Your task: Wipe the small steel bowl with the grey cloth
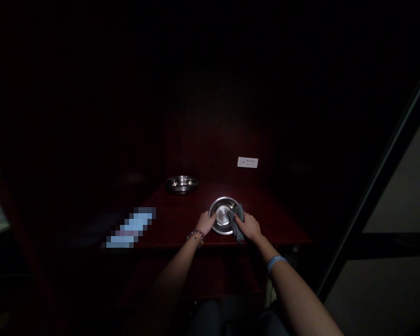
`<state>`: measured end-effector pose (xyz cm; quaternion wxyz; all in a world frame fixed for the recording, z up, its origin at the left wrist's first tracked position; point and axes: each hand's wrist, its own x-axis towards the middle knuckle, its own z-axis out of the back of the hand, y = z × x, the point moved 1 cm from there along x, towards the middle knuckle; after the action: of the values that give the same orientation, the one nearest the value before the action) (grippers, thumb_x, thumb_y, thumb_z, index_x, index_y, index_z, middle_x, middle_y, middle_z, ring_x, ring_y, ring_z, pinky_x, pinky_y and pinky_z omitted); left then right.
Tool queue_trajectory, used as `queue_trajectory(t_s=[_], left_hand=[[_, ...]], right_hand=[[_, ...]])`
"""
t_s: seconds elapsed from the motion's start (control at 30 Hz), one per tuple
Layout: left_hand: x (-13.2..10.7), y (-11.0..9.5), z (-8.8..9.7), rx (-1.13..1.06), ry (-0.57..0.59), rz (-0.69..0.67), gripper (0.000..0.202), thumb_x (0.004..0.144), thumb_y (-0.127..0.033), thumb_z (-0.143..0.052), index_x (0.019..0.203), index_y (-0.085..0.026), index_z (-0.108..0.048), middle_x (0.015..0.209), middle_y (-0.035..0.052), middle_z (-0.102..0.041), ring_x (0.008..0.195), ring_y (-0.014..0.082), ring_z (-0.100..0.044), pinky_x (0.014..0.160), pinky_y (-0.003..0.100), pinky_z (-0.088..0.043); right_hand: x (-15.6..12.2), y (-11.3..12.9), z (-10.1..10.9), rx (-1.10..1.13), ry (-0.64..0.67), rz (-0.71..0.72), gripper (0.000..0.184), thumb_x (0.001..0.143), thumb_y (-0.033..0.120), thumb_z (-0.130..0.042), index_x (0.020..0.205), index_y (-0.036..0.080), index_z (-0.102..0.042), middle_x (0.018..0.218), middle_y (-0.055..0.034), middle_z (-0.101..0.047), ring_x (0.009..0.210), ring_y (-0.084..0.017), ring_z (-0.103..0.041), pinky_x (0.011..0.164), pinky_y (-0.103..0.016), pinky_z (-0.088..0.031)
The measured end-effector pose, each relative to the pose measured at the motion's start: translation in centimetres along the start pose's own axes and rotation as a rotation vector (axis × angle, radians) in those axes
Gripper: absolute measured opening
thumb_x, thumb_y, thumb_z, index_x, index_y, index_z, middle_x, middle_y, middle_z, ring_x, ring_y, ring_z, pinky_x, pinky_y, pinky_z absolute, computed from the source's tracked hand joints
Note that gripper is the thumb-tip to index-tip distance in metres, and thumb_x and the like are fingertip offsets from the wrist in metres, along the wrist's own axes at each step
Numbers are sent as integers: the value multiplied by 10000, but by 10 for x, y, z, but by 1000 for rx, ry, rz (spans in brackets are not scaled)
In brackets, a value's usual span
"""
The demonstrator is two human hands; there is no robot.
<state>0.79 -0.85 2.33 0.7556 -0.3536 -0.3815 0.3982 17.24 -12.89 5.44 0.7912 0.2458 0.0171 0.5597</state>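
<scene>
A shiny round metal bowl (223,215) is held over the front part of the dark red desk (266,224), its inside facing me. My left hand (206,222) grips the bowl's left rim, thumb on the inside and the other fingers out of sight. At the right rim, my right hand (250,226) is closed on a grey cloth (237,228), which lies against the bowl's inner wall and hangs down past the edge. Farther back on the left, a low stack of similar metal bowls (182,185) rests on the desk.
A white socket panel (248,162) is on the back wall. To the left, a bright pixelated patch (131,228) hides whatever lies there. Dark panels enclose both sides, and a slanted edge (381,158) runs along the right. Below the desktop is a lower reddish surface (224,280).
</scene>
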Motion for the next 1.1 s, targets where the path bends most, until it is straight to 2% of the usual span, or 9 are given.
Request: queue_trajectory(t_s=[0.2, 0.33, 0.6, 0.83, 1.1], left_hand=[[0, -1, 1, 40, 1, -5, 286, 822, -283, -525, 1000, -119, -677, 977, 109, -718, 894, 191, -672, 775, 235, -495], [-2, -4, 2, 68, 16, 0, 255, 805, -263, -553, 970, -118, -681, 952, 112, -721, 870, 193, -674, 744, 228, -494], [-2, -1, 0, 81, -5, -51, 332, 853, -371, -478, 944, -130, -688, 871, 90, -725, 802, 186, -669, 715, 234, -484], [-2, -2, 1, 69, 2, -58, 318, 849, -357, -472, 904, -132, -690, 856, 93, -723, 785, 189, -667, 701, 241, -481], [-1, -1, 1, 61, 6, -29, 298, 831, -328, -501, 953, -125, -681, 917, 110, -721, 827, 197, -671, 728, 250, -488]], right_hand=[[-1, 2, 2, -2, 9, -13, 556, 897, 612, -286, 1149, 215, -581, 1084, -104, -657, 996, -239, -620, 803, -308, -443], [-1, 2, 2, 10, -1, -2, 551, 899, 612, -277, 1150, 225, -578, 1076, -95, -661, 986, -239, -625, 802, -312, -447], [-1, 2, 2, 14, 3, 2, 545, 902, 602, -282, 1179, 230, -568, 1079, -92, -661, 986, -231, -623, 797, -302, -445], [1, 0, -1, 14, 2, 2, 552, 900, 602, -283, 1176, 222, -574, 1084, -97, -657, 982, -235, -621, 801, -309, -441], [4, -2, -4, 18, -4, -12, 549, 894, 606, -288, 1166, 228, -579, 1075, -99, -661, 972, -242, -627, 790, -317, -446]])
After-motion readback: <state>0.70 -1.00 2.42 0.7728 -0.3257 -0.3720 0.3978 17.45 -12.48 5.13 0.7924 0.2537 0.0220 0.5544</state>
